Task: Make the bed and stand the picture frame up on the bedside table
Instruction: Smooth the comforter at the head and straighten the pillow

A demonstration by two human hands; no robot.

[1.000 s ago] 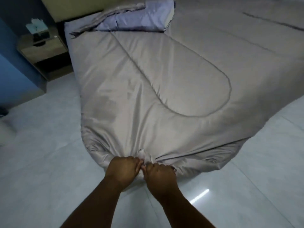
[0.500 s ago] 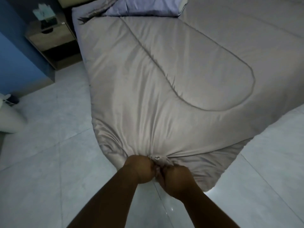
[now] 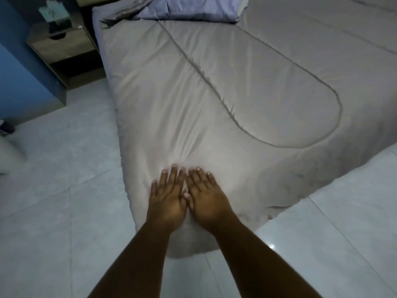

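A grey quilted duvet (image 3: 236,100) covers the bed and hangs over its near corner. My left hand (image 3: 167,196) and my right hand (image 3: 206,196) lie flat side by side on that corner, fingers straight and pressing on the fabric. A lilac pillow (image 3: 199,7) rests at the head of the bed. The wooden bedside table (image 3: 62,46) stands at the upper left, next to the bed. On it sits a pale object (image 3: 54,15) that is too dim to identify as the picture frame.
Pale floor tiles (image 3: 64,190) surround the bed's corner on the left and right. A blue wall (image 3: 19,72) runs along the left. A white rounded object (image 3: 8,155) sits on the floor at the left edge.
Both hands have let go of the bunched duvet corner and moved up onto the bed, now flat on the fabric. The corner has dropped and smoothed out. The camera has moved closer.
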